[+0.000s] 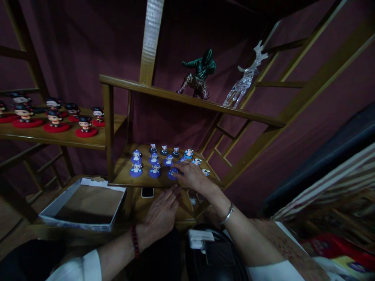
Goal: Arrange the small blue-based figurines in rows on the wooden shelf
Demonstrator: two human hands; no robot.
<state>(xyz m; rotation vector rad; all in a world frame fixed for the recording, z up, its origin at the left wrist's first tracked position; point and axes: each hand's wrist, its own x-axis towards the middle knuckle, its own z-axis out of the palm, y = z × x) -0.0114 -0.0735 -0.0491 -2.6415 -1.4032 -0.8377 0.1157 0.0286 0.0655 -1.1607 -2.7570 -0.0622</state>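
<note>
My right hand (190, 175) reaches over the middle shelf, its thumb and fingertips closed on a small purple figurine (172, 173) at the front of a group. To its left stand more purple-based figurines (154, 170) in two rows, with small dark-based figurines (164, 150) behind. Several blue and white figurines (188, 153) are at the right, partly covered by my hand. My left hand (164, 210) is held low by the shelf's front edge, fingers stretched out and holding nothing. Beyond its fingers, a phone (147, 192) lies on the lower board.
Red-based figurines (54, 120) fill the left shelf. Overhead, the upper shelf (175, 95) carries a green crouching statue (202, 72) and a clear deer (244, 80). An open shallow box (114, 210) sits at lower left. A black round object (215, 257) is between my arms.
</note>
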